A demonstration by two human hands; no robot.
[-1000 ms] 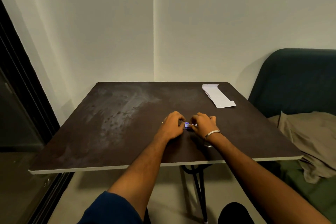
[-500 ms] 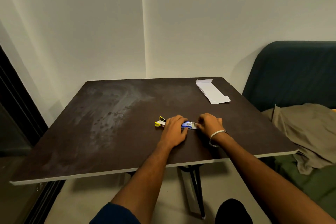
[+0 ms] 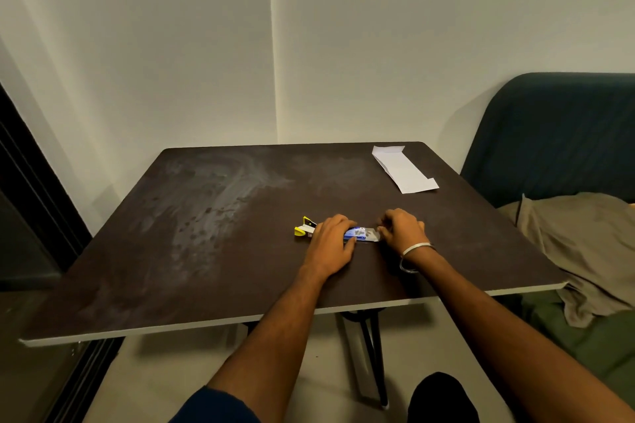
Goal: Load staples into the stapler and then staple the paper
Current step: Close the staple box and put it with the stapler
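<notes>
A small blue staple box [image 3: 355, 233] lies in the middle of the dark table [image 3: 206, 216]. My left hand [image 3: 331, 245] presses down on its left end, fingers curled over it. A grey inner tray [image 3: 372, 235] sticks out of the box to the right, and my right hand [image 3: 402, 228] pinches its end. A small yellow and white stapler [image 3: 304, 228] lies just left of my left hand, partly hidden under the fingers. The folded white paper [image 3: 403, 168] lies at the table's far right corner, away from both hands.
A dark teal sofa [image 3: 556, 134] with a beige cloth [image 3: 577, 237] on it stands right of the table. Walls close off the table's far side. A dark door frame [image 3: 31, 182] runs along the left. The table's pale front edge [image 3: 240, 319] is near my arms.
My hands have drawn apart. The right hand moved right with the grey tray sliding out of the blue box. The yellow stapler has come into view left of my left hand.
</notes>
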